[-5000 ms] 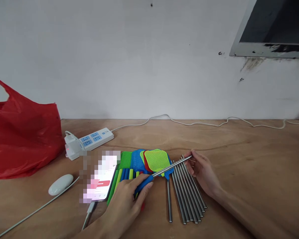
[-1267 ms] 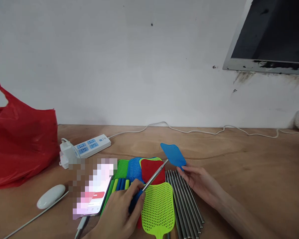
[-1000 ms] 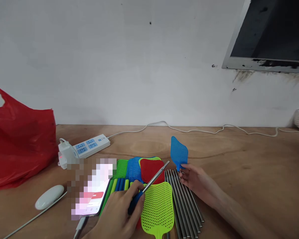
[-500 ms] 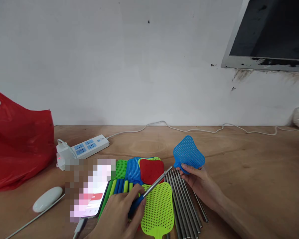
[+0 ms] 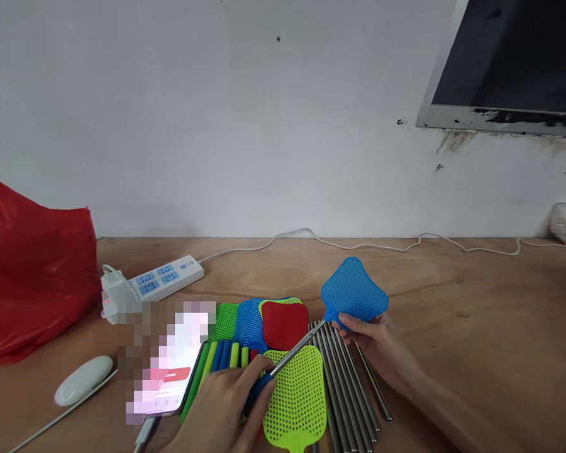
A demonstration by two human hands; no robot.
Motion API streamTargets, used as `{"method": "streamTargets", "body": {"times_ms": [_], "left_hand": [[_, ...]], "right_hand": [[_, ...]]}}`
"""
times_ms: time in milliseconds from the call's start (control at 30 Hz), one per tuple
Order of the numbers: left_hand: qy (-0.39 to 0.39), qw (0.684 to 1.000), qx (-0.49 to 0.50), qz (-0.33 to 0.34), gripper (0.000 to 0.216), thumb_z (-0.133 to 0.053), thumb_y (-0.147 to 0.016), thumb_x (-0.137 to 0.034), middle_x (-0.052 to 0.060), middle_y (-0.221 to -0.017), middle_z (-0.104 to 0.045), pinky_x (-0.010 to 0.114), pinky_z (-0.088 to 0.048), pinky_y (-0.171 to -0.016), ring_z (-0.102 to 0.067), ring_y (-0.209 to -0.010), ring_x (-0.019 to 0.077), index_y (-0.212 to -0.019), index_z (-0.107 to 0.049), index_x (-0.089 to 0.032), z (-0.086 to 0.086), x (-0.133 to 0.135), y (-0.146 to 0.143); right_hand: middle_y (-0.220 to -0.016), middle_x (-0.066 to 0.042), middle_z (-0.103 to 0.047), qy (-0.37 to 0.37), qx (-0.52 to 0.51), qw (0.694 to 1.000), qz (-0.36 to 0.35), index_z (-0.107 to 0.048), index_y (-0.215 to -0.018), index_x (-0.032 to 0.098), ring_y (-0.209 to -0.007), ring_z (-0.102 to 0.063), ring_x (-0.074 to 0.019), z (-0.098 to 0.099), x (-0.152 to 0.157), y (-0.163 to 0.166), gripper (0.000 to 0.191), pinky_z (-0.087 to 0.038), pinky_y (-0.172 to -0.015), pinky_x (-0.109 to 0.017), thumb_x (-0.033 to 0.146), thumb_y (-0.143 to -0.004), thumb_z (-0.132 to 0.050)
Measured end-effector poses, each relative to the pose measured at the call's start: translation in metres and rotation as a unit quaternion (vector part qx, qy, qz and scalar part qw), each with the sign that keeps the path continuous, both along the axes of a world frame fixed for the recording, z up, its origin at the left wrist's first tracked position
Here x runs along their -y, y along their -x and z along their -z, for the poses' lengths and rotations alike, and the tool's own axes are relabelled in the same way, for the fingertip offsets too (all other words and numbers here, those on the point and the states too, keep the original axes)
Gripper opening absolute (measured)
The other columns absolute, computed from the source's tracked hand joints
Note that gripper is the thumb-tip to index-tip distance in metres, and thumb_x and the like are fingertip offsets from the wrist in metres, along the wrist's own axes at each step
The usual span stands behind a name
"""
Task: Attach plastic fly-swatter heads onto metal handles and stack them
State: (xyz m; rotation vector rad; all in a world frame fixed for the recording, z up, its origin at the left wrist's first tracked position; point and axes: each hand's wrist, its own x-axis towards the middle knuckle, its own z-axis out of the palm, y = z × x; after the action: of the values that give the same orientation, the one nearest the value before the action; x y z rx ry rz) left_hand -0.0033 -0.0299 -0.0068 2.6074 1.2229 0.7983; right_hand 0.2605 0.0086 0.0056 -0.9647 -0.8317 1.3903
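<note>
My left hand (image 5: 233, 399) is closed round the blue grip of a metal fly swatter handle (image 5: 295, 351), which slants up to the right. In my right hand (image 5: 375, 343) a blue perforated fly swatter head (image 5: 353, 290) is pinched by its lower edge. The rod's tip meets the neck of that head; how deep it sits I cannot tell. Beneath the rod lies a yellow-green swatter head (image 5: 296, 399). Behind it are a red head (image 5: 285, 325), blue heads (image 5: 251, 324) and a green head (image 5: 226, 321). Several metal rods (image 5: 346, 390) lie under my right hand.
Coloured grips (image 5: 221, 353) lie left of centre beside a lit phone (image 5: 174, 371). A white power strip (image 5: 167, 278), a white mouse-shaped object (image 5: 83, 380) and a red plastic bag (image 5: 33, 270) are on the left. A white cable (image 5: 358, 245) runs along the wall.
The blue swatter head and the rod's tip have come together; before, a small gap lay between them. The view has shifted slightly.
</note>
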Motion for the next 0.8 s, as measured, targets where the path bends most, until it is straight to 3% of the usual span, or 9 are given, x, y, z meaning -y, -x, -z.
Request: {"method": "streamTargets", "body": {"times_ms": [433,800], "left_hand": [[0.022,0.998,0.040,-0.030,0.015,-0.041,-0.102,-0.035,-0.001,-0.082,-0.074,0.029,-0.049,-0.059,-0.069,-0.064,0.0221,-0.108,-0.053,-0.029,0.012,0.006,-0.001],[0.010,1.000,0.014,0.016,0.026,-0.032,-0.106,-0.033,-0.001,-0.069,-0.072,0.027,-0.042,-0.047,-0.068,-0.053,0.0204,-0.099,-0.056,-0.025,0.018,-0.004,-0.006]], "right_hand": [[-0.058,0.000,-0.068,0.006,0.016,1.000,0.006,-0.068,-0.059,0.018,-0.054,-0.058,-0.0138,-0.003,0.011,0.010,0.033,-0.048,-0.053,-0.027,0.036,-0.050,-0.095],[-0.066,-0.002,-0.072,-0.039,0.062,0.997,-0.021,-0.072,-0.068,0.019,-0.060,-0.063,-0.0159,0.015,0.020,0.016,0.025,-0.050,-0.061,-0.028,0.039,-0.067,-0.087]]}}
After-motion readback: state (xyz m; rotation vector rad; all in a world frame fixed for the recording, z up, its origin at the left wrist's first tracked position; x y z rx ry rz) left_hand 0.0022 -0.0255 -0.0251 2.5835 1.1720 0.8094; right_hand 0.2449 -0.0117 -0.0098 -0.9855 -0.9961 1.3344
